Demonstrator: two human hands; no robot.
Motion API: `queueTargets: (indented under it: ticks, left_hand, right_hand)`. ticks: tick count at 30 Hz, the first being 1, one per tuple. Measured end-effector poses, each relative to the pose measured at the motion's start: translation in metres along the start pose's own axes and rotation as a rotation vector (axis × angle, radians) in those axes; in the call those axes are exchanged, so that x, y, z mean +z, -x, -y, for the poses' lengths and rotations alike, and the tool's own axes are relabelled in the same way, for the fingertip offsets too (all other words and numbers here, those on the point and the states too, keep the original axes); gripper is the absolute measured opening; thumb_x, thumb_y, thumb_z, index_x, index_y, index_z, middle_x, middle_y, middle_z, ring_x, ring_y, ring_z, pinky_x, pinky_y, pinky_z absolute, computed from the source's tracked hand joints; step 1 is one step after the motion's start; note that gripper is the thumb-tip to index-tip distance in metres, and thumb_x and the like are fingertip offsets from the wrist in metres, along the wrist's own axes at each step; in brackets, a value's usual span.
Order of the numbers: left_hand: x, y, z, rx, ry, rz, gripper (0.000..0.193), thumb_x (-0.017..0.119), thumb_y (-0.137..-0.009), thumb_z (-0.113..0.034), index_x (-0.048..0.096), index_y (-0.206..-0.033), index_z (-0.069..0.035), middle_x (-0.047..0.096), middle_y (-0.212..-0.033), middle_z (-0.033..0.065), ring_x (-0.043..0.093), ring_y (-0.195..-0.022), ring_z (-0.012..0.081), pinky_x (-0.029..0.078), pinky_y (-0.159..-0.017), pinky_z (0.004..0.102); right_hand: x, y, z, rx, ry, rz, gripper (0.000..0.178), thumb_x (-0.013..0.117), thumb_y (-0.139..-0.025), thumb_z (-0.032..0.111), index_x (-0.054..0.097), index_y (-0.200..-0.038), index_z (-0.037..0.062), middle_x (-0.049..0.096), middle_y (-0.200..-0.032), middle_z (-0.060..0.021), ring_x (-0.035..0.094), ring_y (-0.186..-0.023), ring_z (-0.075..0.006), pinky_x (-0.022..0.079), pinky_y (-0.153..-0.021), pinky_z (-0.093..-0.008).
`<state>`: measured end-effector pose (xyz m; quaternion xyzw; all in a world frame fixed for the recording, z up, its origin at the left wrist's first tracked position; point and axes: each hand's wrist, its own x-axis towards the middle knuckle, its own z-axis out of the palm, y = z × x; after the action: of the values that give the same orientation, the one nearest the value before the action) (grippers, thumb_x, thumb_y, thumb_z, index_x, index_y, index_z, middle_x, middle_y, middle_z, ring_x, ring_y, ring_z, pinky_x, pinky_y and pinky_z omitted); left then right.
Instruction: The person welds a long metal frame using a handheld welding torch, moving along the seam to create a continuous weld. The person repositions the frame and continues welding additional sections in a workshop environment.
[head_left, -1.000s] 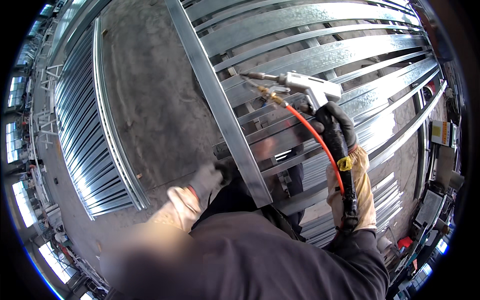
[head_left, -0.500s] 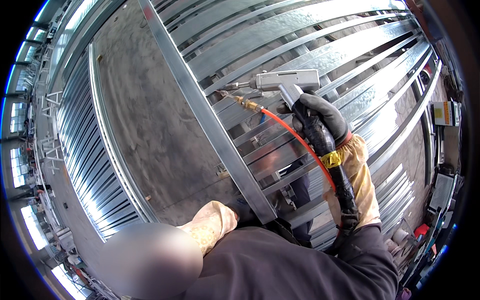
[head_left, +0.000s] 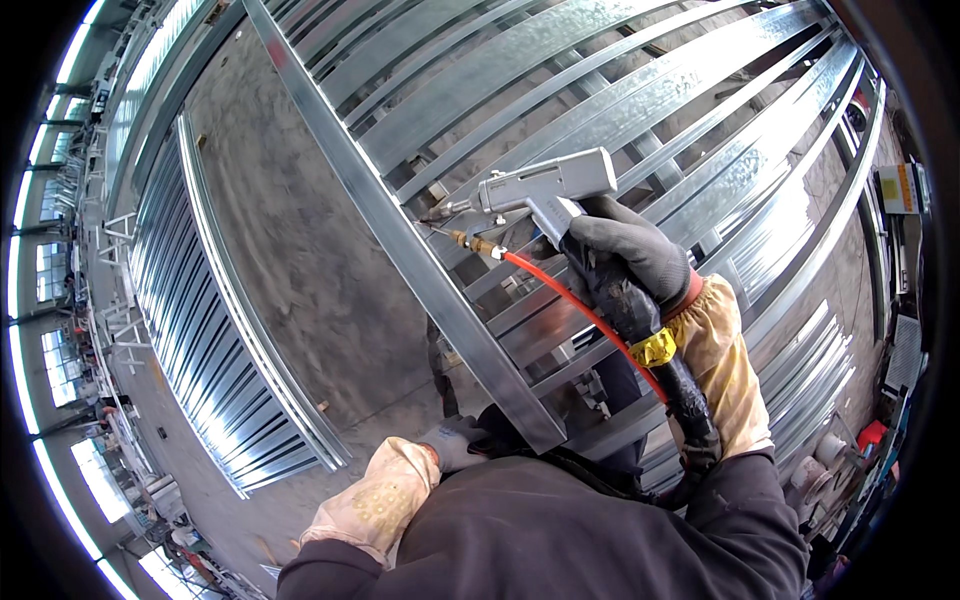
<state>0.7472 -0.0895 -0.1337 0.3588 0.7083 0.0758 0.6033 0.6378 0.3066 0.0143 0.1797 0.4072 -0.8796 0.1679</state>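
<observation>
My right hand (head_left: 640,250), in a grey work glove with a tan cuff, is wrapped around the black taped handle of a grey metal welding gun (head_left: 550,182). The nozzle points left, at the inner edge of a long galvanized steel rail (head_left: 400,235), where cross slats meet it. Whether it touches the metal I cannot tell. Beside the gun, an orange hose (head_left: 570,290) with a brass fitting runs back along my forearm. My left hand (head_left: 455,443), also gloved in grey, is low by the rail's near end, against my body; its fingers are hidden.
Many parallel galvanized slats (head_left: 560,70) form a frame across the far and right side. Another slatted metal panel (head_left: 215,360) lies on the concrete floor (head_left: 300,230) at left. A dark cable-like strip (head_left: 440,365) hangs near my left hand. Clutter lines the right edge.
The welding gun has come down and slightly left along the rail, toward me. My left hand has shifted a little left and down, and the dark strip beside it now shows.
</observation>
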Motion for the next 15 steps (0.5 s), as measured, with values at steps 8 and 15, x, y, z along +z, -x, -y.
queueTargets:
  ticks: [8, 15]
  left_hand:
    - [0.028, 0.018, 0.021, 0.021, 0.033, -0.158, 0.053, 0.063, -0.078, -0.056, 0.069, -0.096, -0.006, 0.066, -0.104, 0.0178, 0.059, -0.099, 0.037, 0.046, -0.088, 0.0445]
    - [0.025, 0.023, 0.014, 0.046, 0.042, -0.289, 0.049, 0.067, -0.076, -0.052, 0.067, -0.084, -0.004, 0.068, -0.087, 0.0184, 0.063, -0.084, 0.0384, 0.048, -0.076, 0.0455]
  right_hand:
    - [-0.003, 0.005, -0.007, -0.004, -0.031, -0.031, 0.059, 0.061, -0.093, 0.018, 0.036, -0.142, -0.0033, 0.06, -0.114, -0.0141, 0.064, -0.096, -0.017, 0.053, -0.081, -0.0281]
    - [0.005, 0.009, -0.001, -0.013, -0.034, 0.051, 0.064, 0.063, -0.093, 0.021, 0.034, -0.144, -0.0057, 0.061, -0.111, -0.0095, 0.061, -0.086, -0.0063, 0.053, -0.075, -0.0202]
